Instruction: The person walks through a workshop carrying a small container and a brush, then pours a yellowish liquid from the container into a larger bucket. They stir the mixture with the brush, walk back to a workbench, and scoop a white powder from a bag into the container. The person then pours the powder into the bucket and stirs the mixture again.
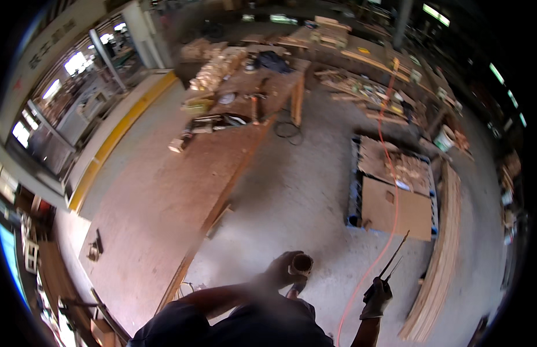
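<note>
1. Gripping a round, open-mouthed cylinder (301, 264) in the left hand (278, 273) at lower centre, with fingers curled round its side. Could slip or tip over the floor (320, 225) if held loosely; too dark inside to judge contents.
2. Clasping a dark tool with long thin shafts (394, 258) in the right hand (377, 296), lower right, tips angled up and away from the body. Could jab or scrape through a careless swing of the wrist, given such reach.
3. Near that tool, running down to the lower edge: an orange hose (397, 202). Could snag a foot in a step taken without looking down.
4. Farther right, beside long timber strips (433, 260) and cardboard (390, 217) on a blue pallet (350, 199): likely stumbling points when turning.
5. Left of the body, along the worktop (158, 196): could knock the elbow on its edge by turning too close.
</note>
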`<state>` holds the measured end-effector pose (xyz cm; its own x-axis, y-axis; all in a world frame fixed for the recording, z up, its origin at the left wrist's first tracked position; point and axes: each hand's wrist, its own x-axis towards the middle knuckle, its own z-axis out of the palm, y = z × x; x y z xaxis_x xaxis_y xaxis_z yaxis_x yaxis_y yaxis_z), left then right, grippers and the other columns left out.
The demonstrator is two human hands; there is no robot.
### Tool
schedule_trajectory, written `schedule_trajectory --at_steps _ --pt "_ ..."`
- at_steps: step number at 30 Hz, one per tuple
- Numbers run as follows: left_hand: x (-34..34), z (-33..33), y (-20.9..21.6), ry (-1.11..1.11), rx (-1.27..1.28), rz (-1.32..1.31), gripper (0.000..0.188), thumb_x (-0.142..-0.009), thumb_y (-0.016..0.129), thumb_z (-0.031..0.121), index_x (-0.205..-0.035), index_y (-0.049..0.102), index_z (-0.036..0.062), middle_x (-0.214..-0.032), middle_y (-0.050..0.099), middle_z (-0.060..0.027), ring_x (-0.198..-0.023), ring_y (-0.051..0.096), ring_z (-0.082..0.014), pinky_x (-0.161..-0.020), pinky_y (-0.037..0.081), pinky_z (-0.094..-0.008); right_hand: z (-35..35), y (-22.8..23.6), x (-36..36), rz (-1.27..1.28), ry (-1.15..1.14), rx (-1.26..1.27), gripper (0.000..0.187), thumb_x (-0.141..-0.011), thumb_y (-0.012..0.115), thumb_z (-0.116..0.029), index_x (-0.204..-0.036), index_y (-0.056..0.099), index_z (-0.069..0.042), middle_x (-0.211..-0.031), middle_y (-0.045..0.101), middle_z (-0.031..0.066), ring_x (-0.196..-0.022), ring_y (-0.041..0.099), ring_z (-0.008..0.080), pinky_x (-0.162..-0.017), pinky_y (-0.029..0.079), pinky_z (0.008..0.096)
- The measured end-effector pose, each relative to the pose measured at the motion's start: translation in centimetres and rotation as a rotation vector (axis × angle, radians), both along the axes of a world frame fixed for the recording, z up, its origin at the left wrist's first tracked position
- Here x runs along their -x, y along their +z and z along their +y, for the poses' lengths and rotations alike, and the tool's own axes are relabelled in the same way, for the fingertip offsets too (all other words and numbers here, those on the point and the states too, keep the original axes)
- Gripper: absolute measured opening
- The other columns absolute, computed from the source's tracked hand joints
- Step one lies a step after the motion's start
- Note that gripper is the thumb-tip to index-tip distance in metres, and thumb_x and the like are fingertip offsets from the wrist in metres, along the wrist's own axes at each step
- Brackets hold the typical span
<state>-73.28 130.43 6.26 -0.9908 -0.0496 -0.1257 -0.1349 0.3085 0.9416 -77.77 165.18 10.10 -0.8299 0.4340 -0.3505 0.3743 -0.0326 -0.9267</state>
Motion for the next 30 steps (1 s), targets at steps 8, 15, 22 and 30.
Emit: schedule_trajectory --at_steps 8,15,22,30 --pt "0.8 6.1 -0.2 -0.285 -0.237 0.060 0.077 -0.079 0.097 0.014 -0.144 0.059 0.0017 -0.128 0.075 -0.0109 -0.121 0.072 -0.0226 -0.105 0.058 -0.0390 7.6 1.2 -11.7 0.054 -0.339 0.111 0.030 -0.101 0.072 -0.022 -0.076 0.059 -0.015 -0.055 0.048 -0.0030 -0.042 0.043 0.0108 -0.041 0.034 0.0308" --pt "0.0 15.6 0.7 -0.539 -0.210 0.004 0.069 -0.078 0.096 0.009 -0.137 0.062 0.0003 -0.126 0.074 -0.0103 -0.114 0.073 -0.0207 -0.101 0.060 -0.0374 14.5 3.1 -19.1 0.073 -0.759 0.114 0.022 -0.098 0.076 -0.021 -0.086 0.067 -0.005 -0.058 0.056 0.0017 -0.042 0.050 0.0128 -0.039 0.036 0.0295" --pt "-0.3 31.6 1.3 -0.713 -0.262 0.034 0.039 -0.084 0.089 0.008 -0.116 0.066 0.0044 -0.107 0.072 -0.0025 -0.097 0.069 -0.0144 -0.088 0.058 -0.0327 26.5 1.8 -29.5 0.112 -1.063 0.124 0.021 -0.099 0.073 -0.019 -0.085 0.066 -0.006 -0.058 0.056 0.0028 -0.041 0.048 0.0133 -0.039 0.034 0.0294" --pt "-4.2 52.2 1.4 -0.845 -0.203 0.038 0.047 -0.080 0.088 0.004 -0.120 0.064 0.0031 -0.111 0.072 -0.0045 -0.100 0.070 -0.0150 -0.089 0.058 -0.0326 41.6 3.2 -41.3 0.184 -1.219 0.157 0.019 -0.100 0.076 -0.021 -0.091 0.068 -0.006 -0.064 0.057 -0.0003 -0.047 0.051 0.0099 -0.043 0.039 0.0276"
